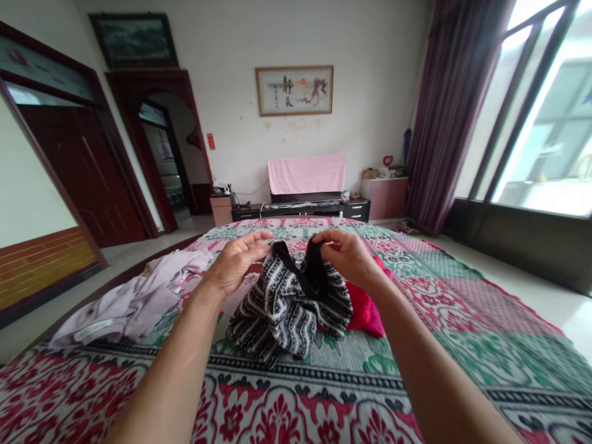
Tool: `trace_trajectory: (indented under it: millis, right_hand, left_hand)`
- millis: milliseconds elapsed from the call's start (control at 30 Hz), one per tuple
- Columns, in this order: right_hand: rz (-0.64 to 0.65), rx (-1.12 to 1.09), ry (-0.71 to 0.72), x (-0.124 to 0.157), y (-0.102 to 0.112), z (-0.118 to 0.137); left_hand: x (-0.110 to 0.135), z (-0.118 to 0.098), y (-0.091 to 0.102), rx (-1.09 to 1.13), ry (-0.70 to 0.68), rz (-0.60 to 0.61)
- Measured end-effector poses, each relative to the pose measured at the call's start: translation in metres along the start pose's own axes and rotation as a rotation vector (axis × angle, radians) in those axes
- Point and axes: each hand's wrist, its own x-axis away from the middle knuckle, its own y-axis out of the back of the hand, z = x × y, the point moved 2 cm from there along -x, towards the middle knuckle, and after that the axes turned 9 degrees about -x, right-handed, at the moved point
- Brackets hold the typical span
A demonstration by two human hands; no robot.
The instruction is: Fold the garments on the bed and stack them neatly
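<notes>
A black-and-white striped knit garment point(289, 308) hangs bunched over the bed, held up by its black top edge. My left hand point(237, 262) pinches that edge on the left side. My right hand point(349, 254) grips it on the right, fingers closed. The garment's lower part rests on the patterned bedspread point(416, 345). Behind it, under my right wrist, lies a bright pink-red piece of clothing point(365, 311).
A pale lilac garment point(132, 302) lies crumpled on the bed's left side. Beyond the bed stand a low dark TV cabinet point(300, 209) with a pink cloth over the screen, a pink cupboard point(386, 197), purple curtains point(456, 111) and large windows on the right, dark wooden doors on the left.
</notes>
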Motion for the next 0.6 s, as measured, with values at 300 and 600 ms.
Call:
trace_trajectory:
  millis: [300,600]
  right_hand:
    - [0.170,-0.212,0.059,0.006,-0.010,0.017]
    - [-0.192,0.157,0.019,-0.005,0.031,-0.006]
  left_hand:
    - [0.001,0.006,-0.024,-0.211,-0.041,0.080]
    - [-0.046,-0.095,0.039,-0.260,-0.439,-0.602]
